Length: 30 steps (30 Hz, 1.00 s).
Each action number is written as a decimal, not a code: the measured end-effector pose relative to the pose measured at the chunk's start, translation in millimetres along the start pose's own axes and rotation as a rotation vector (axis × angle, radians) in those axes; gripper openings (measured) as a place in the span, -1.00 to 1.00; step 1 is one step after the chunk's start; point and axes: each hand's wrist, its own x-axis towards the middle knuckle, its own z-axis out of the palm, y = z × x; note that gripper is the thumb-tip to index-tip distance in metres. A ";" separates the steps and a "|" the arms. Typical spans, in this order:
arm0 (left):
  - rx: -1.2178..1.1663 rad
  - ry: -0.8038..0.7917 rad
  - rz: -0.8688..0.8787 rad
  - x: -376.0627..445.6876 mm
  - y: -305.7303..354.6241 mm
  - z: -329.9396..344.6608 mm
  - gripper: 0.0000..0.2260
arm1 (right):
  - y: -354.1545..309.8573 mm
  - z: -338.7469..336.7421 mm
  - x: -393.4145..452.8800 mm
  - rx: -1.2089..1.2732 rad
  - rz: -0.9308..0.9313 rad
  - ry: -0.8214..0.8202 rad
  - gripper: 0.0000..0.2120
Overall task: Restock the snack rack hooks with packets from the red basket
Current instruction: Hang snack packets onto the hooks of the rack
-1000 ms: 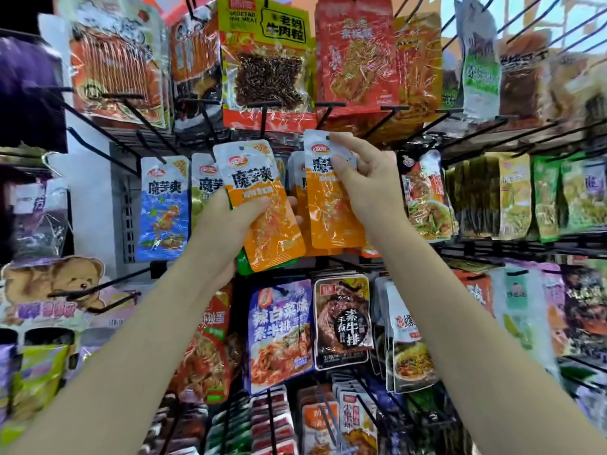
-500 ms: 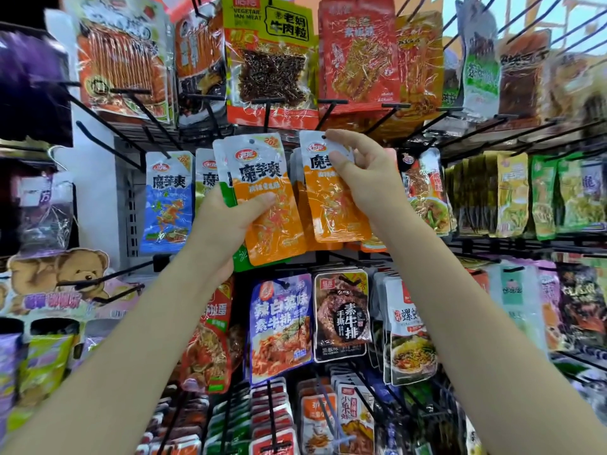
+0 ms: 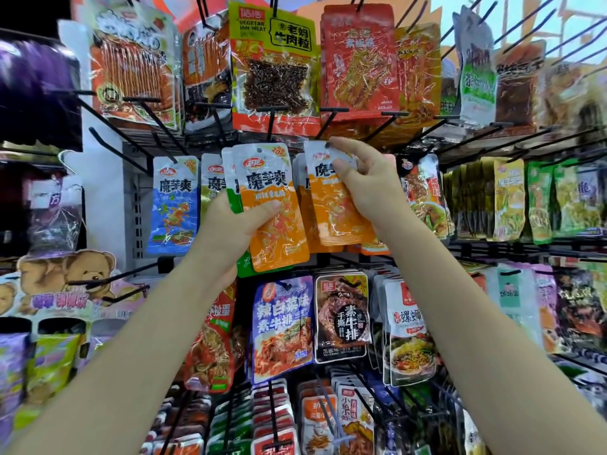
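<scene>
My left hand [image 3: 230, 224] grips a small stack of snack packets, an orange packet [image 3: 274, 231] in front and a green one [image 3: 244, 267] behind it, held up before the rack. My right hand [image 3: 364, 188] pinches the top of another orange packet [image 3: 335, 221] at the black hook [image 3: 331, 121] in the middle row, where more orange packets hang behind it. A blue packet [image 3: 174, 205] of the same brand hangs to the left. The red basket is out of view.
Rows of black wire hooks [image 3: 115, 126] stick out toward me, some bare at the left. Large packets [image 3: 276, 70] hang above, dark and blue packets [image 3: 341, 316] below, yellow-green ones [image 3: 509, 198] to the right. A bear-printed display [image 3: 65, 280] stands at the left.
My right hand has lifted the orange packet's top a little higher toward the hook. My left hand has shifted its stack slightly right and up.
</scene>
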 end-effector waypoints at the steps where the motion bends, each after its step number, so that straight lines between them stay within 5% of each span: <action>1: 0.001 0.003 -0.001 -0.2 -0.1 0.7 -0.75 | -0.1 2.3 1.2 -0.022 0.009 -0.011 -0.69; 5: -0.008 -0.006 0.001 -0.3 -0.6 2.1 -0.80 | 0.9 6.5 1.2 -0.218 -0.025 -0.026 -0.66; 8: -0.028 -0.027 0.032 -0.5 -0.1 0.7 -0.76 | -2.4 2.0 -7.4 -0.428 -0.171 0.184 -0.73; 10: -0.039 -0.037 0.049 0.5 1.9 2.4 -0.67 | -9.5 -0.2 -15.3 -0.290 -0.179 0.256 -0.76; 14: -0.008 -0.092 0.061 5.2 -1.0 18.2 -0.70 | -20.2 15.1 -27.0 0.044 0.007 -0.046 -0.72; 16: 0.016 -0.087 0.037 6.4 -5.3 24.9 -0.76 | -16.8 21.2 -28.3 0.060 -0.064 0.012 -0.69; 22: 0.069 0.066 -0.012 9.8 -4.6 9.8 -0.25 | -5.5 0.8 -16.4 0.110 -0.128 0.075 -0.57; 23: 0.056 0.063 0.001 9.6 -4.9 8.7 -0.34 | -2.7 1.1 -12.8 0.084 -0.130 0.070 -0.61; 25: 0.041 0.072 0.018 12.0 -4.9 5.6 -0.84 | -0.6 3.1 -7.0 0.025 -0.110 0.082 -0.67; 30: 0.007 0.057 0.003 8.1 0.1 5.5 -0.82 | -1.5 4.0 -1.7 -0.004 -0.080 0.110 -0.70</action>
